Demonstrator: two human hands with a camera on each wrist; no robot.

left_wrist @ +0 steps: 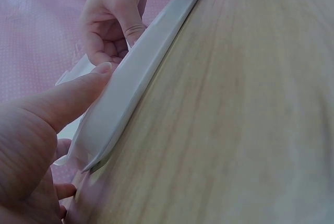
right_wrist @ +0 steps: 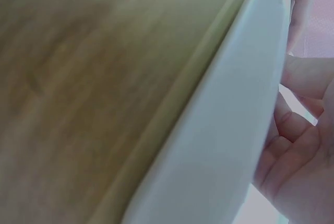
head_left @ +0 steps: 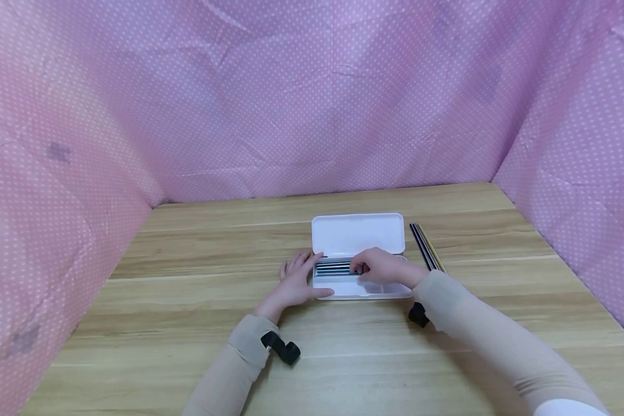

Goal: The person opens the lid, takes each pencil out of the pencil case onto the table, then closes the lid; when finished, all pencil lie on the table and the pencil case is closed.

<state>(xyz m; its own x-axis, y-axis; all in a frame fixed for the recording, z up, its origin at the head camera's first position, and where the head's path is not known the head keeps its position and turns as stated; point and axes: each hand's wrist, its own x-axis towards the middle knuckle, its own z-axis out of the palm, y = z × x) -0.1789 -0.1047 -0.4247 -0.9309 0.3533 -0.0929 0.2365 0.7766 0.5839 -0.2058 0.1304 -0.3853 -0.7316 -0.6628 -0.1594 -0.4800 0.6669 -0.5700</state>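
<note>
An opened white pencil case (head_left: 358,232) lies on the table, its lid tipped back. Several dark pencils (head_left: 333,268) lie side by side in its rear compartment. My left hand (head_left: 294,287) spans the case's left end, thumb extended along the front rim and index finger at the hinge corner. In the left wrist view that thumb (left_wrist: 73,96) rests on the rim. My right hand (head_left: 382,267) reaches into the case from the right with curled fingers, pinching at a pencil among the row. The case wall hides its fingertips in both wrist views.
Right of the case lie several more pencils (head_left: 426,247), dark ones and a yellowish one, slanting away under my right forearm. The wooden table (head_left: 218,277) extends around the case. Pink dotted cloth (head_left: 291,104) hangs along the back and sides.
</note>
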